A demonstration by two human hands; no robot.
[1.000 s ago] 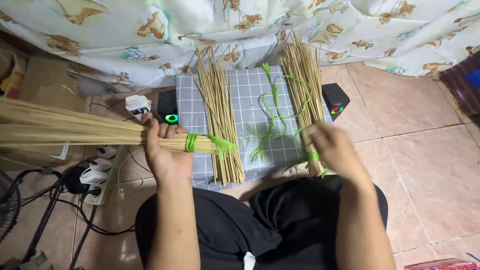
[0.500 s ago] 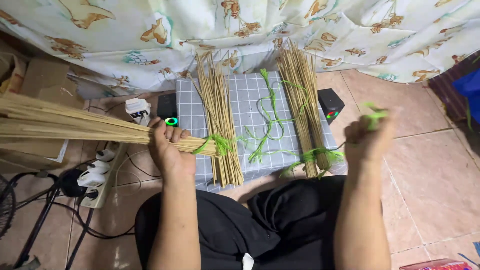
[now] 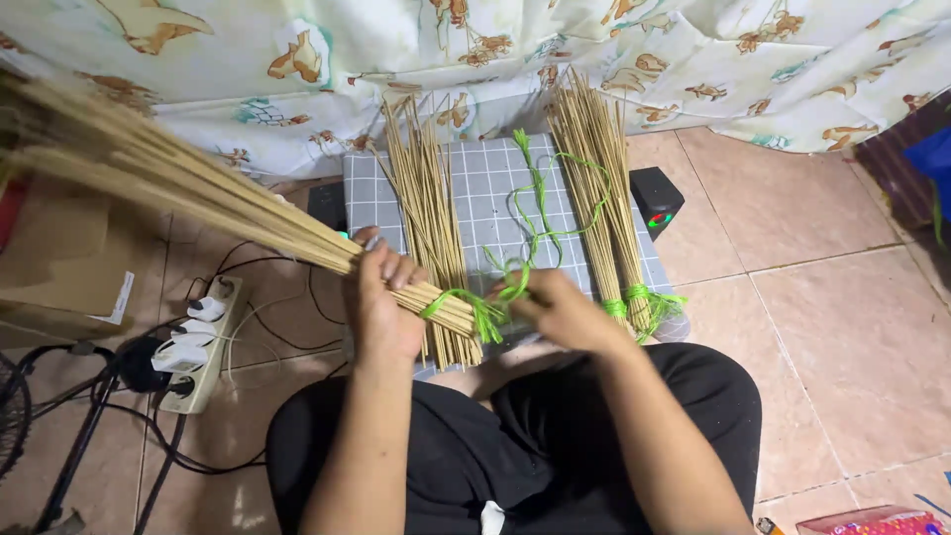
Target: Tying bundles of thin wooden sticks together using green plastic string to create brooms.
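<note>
Now left grip point(image 3: 381, 312) clasps one stick bundle point(image 3: 198, 198); right grip point(image 3: 560, 312) pinches green string point(image 3: 510, 282); two bundles point(image 3: 604, 198) lie on the surface point(image 3: 490, 178), beside a brown box point(image 3: 59, 258) bearing a white label point(image 3: 116, 297).

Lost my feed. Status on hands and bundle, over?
Left hand grips stick bundle near its green tie. Right hand pinches green string. Loose sticks lie underneath.

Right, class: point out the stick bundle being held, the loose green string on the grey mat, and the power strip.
Stick bundle point(image 3: 198, 193), head view, on the middle of its shafts.
Green string point(image 3: 540, 213), head view, on the looped strands.
Power strip point(image 3: 203, 342), head view, on its white body.
</note>
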